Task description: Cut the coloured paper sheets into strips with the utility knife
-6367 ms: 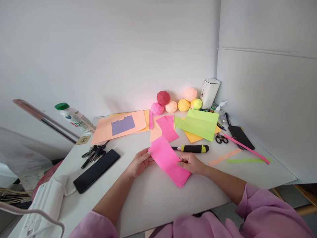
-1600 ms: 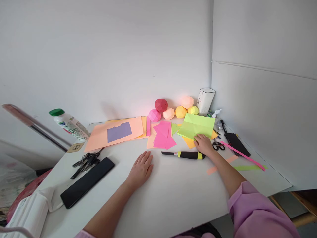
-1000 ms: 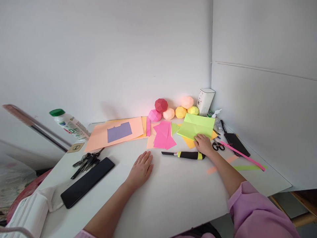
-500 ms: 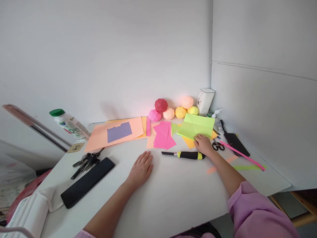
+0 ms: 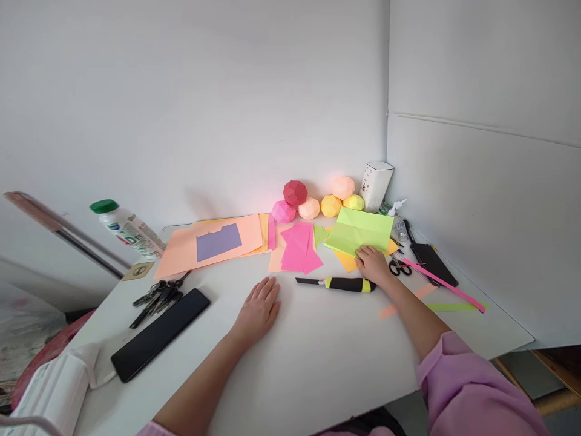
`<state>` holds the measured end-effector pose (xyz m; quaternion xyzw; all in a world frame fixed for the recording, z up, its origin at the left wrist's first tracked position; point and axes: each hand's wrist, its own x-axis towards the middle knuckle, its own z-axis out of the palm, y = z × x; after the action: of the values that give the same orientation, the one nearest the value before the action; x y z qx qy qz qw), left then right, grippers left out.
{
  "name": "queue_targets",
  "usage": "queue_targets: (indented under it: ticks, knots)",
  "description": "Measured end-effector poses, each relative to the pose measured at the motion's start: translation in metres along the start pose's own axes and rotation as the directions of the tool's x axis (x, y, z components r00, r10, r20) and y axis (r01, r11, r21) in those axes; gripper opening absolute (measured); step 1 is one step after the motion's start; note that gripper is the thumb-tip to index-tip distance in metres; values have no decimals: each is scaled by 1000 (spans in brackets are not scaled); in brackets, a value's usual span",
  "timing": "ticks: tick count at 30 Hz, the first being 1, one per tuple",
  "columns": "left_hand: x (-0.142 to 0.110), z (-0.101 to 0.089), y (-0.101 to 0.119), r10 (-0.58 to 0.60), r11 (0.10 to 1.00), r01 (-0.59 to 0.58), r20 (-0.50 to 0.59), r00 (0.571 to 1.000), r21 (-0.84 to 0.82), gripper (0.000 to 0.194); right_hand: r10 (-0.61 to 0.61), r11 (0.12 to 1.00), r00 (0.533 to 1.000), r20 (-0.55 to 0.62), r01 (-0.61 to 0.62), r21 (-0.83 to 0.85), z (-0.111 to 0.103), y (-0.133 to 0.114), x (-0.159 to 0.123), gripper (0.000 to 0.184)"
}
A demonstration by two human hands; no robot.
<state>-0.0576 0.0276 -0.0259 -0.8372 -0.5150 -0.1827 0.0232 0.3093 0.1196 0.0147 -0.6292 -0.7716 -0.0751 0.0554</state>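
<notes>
My left hand point(image 5: 257, 309) lies flat on the white table point(image 5: 318, 363), fingers stretched out and nothing under them that I can see. My right hand point(image 5: 373, 265) rests with its fingers on the near edge of a creased light-green paper sheet point(image 5: 358, 233). Just in front of me, between the hands, lies a black and yellow utility knife point(image 5: 349, 284) with its dark blade pointing left. Pink paper pieces point(image 5: 299, 248) overlap a peach sheet beyond the knife. To the right of my right hand are black-handled scissors point(image 5: 400, 267).
Faceted paper balls point(image 5: 295, 193) stand along the wall, beside a white box point(image 5: 377, 184). Peach sheets point(image 5: 181, 248) with a purple piece point(image 5: 219, 242) lie back left. Keys point(image 5: 161, 298), a black phone point(image 5: 161, 335) and a bottle point(image 5: 129, 229) are left; a pink strip point(image 5: 445, 284) is right.
</notes>
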Motion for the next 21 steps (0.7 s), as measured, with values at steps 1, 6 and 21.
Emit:
queue_targets:
  ticks: [1, 6, 21]
  knots:
    - [0, 0, 0, 2, 1000, -2, -1, 1000, -4, 44, 1, 1000, 1000, -1, -1, 1, 0, 0, 0, 36]
    - [0, 1, 0, -1, 1000, 1, -12, 1000, -7, 44, 3, 1000, 1000, -9, -3, 13, 1, 0, 0, 36]
    - [0, 0, 0, -6, 1000, 6, -12, 1000, 0, 43, 128, 967, 963, -238, -68, 247, -26, -11, -3, 46]
